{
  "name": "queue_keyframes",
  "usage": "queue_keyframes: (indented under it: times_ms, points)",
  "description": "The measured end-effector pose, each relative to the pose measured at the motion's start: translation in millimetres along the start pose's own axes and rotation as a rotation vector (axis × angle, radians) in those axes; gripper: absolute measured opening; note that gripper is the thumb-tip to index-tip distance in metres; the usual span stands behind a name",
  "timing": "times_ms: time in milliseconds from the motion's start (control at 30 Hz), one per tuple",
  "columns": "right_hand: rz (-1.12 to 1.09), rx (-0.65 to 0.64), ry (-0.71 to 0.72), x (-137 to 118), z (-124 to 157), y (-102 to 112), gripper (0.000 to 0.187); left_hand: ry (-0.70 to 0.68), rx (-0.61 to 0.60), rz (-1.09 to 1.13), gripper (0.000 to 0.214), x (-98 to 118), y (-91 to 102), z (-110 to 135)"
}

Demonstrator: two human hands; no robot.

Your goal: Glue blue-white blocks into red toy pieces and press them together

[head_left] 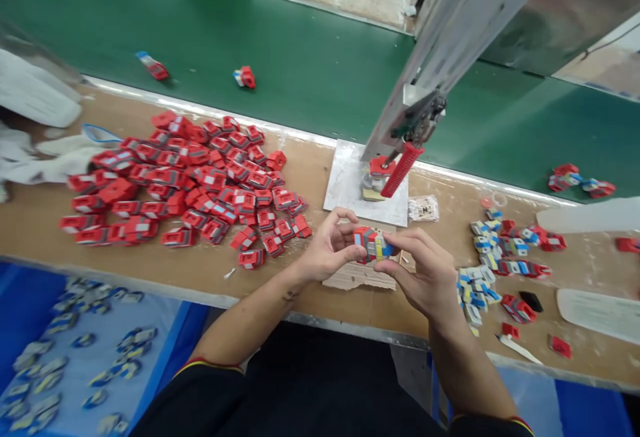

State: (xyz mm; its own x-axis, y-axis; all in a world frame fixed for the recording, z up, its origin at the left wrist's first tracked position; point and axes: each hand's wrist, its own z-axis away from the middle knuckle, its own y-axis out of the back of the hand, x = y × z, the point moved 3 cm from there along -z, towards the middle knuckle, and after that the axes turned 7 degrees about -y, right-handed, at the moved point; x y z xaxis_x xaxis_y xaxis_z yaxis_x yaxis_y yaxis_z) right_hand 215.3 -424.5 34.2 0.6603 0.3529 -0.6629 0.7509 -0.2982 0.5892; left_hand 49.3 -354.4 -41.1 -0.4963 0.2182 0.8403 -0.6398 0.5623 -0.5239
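Between my two hands, over the middle of the bench, is a small toy vehicle part [369,245] with a red end and a grey, yellow and blue end. My left hand [333,247] grips its red end between thumb and fingers. On the blue and yellow end, my right hand [417,267] pinches with thumb and forefinger. A torn piece of cardboard [360,277] lies beneath them. Just beyond stands a clamp with a red handle [403,170] above a pale metal plate [343,183]; a red part [381,165] sits under the clamp.
Left on the bench is a large pile of red parts [200,177]. Grey, blue and yellow parts [475,283] lie right, near a white-handled blade [520,349]. A green conveyor [300,43] carries a few pieces behind a metal post [450,30]. A blue bin [170,337] stands lower left.
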Motion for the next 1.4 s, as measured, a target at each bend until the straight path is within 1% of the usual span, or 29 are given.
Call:
queue_keyframes:
  times_ms: [100, 200, 267, 333, 433, 467, 533, 567, 600, 633, 700, 733, 800, 833, 867, 933, 1033, 1133, 1200, 1233, 1300, 1333, 1400]
  points:
    - [-0.04, 0.152, 0.039, 1.8, 0.9, -6.8, 0.033, -0.032, 0.05, -0.023, 0.056, 1.8, -7.9, -0.7]
    - [-0.097, 0.274, 0.068, 2.9, -0.3, -10.0, 0.035, -0.12, 0.033, -0.038, 0.06, 6.2, -18.1, -0.6]
    - [-0.119, 0.331, 0.09, 2.3, -1.0, -9.0, 0.037, -0.162, 0.017, -0.021, 0.063, 10.5, -22.8, 0.2]
    - [-0.12, 0.341, 0.114, 1.0, -0.8, -7.0, 0.037, -0.148, 0.009, 0.013, 0.063, 14.6, -24.9, 1.1]
    - [-0.095, 0.295, 0.135, -0.2, 1.8, -3.4, 0.029, -0.088, 0.0, 0.031, 0.062, 19.4, -23.8, 2.3]
    - [-0.085, 0.274, 0.14, -0.1, 3.1, -2.4, 0.024, -0.092, 0.002, 0.006, 0.061, 20.6, -22.5, 2.7]
    - [-0.075, 0.238, 0.13, 1.4, 5.4, -0.1, 0.016, -0.155, 0.011, -0.09, 0.058, 23.0, -19.3, 3.6]
    - [-0.083, 0.231, 0.111, 3.0, 6.2, 1.4, 0.017, -0.21, 0.012, -0.151, 0.058, 24.4, -17.7, 4.3]
    - [-0.104, 0.225, 0.085, 5.0, 6.5, 3.0, 0.024, -0.273, 0.01, -0.218, 0.058, 25.9, -16.3, 5.1]
    - [-0.137, 0.206, 0.054, 7.2, 6.2, 4.5, 0.035, -0.338, -0.002, -0.291, 0.057, 27.9, -15.4, 6.0]
    - [-0.229, 0.094, 0.012, 10.0, 4.6, 5.4, 0.061, -0.473, -0.057, -0.446, 0.055, 33.5, -15.4, 7.8]
    - [-0.274, 0.016, 0.01, 10.0, 4.0, 5.2, 0.069, -0.542, -0.095, -0.518, 0.054, 37.4, -16.3, 8.7]
    - [-0.33, -0.107, 0.023, 7.8, 4.2, 5.0, 0.072, -0.676, -0.163, -0.631, 0.055, 46.3, -18.7, 10.2]
    - [-0.341, -0.127, 0.026, 6.1, 5.0, 5.5, 0.071, -0.734, -0.184, -0.673, 0.057, 51.0, -19.9, 10.9]
    - [-0.346, -0.12, 0.024, 4.3, 6.2, 6.3, 0.071, -0.781, -0.198, -0.709, 0.06, 55.4, -21.0, 11.4]
    - [-0.358, -0.089, 0.013, 0.2, 9.4, 7.4, 0.071, -0.833, -0.217, -0.772, 0.063, 62.2, -22.9, 12.4]
    - [-0.387, -0.073, 0.016, -5.2, 12.4, 6.2, 0.068, -0.845, -0.24, -0.819, 0.063, 66.1, -24.8, 14.4]
    - [-0.394, -0.085, 0.026, -5.4, 9.0, 3.2, 0.067, -0.842, -0.224, -0.818, 0.062, 63.8, -24.5, 18.5]
    - [-0.377, -0.131, 0.033, -2.1, 4.0, 1.2, 0.066, -0.795, -0.207, -0.823, 0.059, 59.9, -20.6, 20.8]
    - [-0.357, -0.162, 0.028, 0.7, 1.3, 0.9, 0.065, -0.741, -0.2, -0.839, 0.056, 57.8, -16.2, 20.6]
    - [-0.303, -0.194, 0.005, 7.8, -3.4, 4.4, 0.069, -0.589, -0.164, -0.895, 0.049, 56.1, 0.2, 15.0]
    - [-0.28, -0.181, -0.009, 11.9, -5.1, 8.7, 0.071, -0.512, -0.121, -0.923, 0.047, 57.5, 12.7, 9.0]
    - [-0.255, -0.085, -0.03, 19.9, -7.1, 21.2, 0.068, -0.412, 0.016, -0.956, 0.046, 66.6, 44.5, -9.8]
